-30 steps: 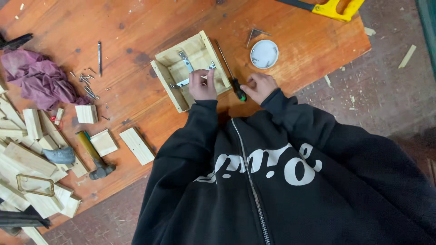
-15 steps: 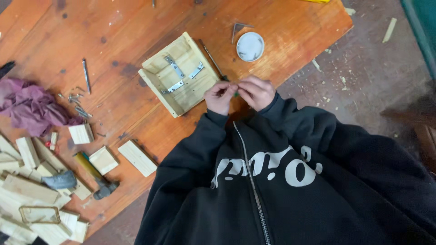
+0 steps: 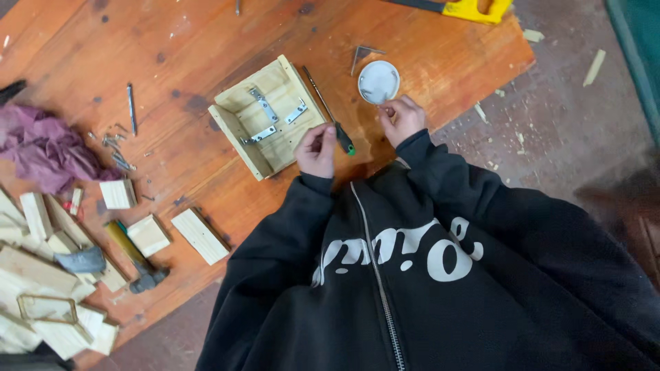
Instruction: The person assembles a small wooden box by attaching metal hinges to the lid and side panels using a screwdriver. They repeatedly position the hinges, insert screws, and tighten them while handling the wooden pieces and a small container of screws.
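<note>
An open wooden box (image 3: 237, 113) lies on the orange wooden tabletop (image 3: 185, 48) with three metal brackets (image 3: 275, 117) inside. My left hand (image 3: 316, 150) rests at the box's near right corner, its fingertips pinched on what looks like a small screw. A screwdriver (image 3: 328, 110) with a black and green handle lies between my hands, beside the box. My right hand (image 3: 402, 118) is just below a small round white dish (image 3: 379, 82), with its fingers curled together at the rim. I cannot make out anything in it.
Loose screws (image 3: 117, 148) and a long nail (image 3: 130, 106) lie left of the box, beside a purple rag (image 3: 41, 148). Wood offcuts (image 3: 199, 235), a hammer (image 3: 134, 257) and a wire frame (image 3: 47, 309) crowd the lower left. A yellow saw handle (image 3: 478, 8) sits at the top right edge.
My hands were together by the box's right side. They have parted: the right has moved out to the white dish, while the left stays at the box corner.
</note>
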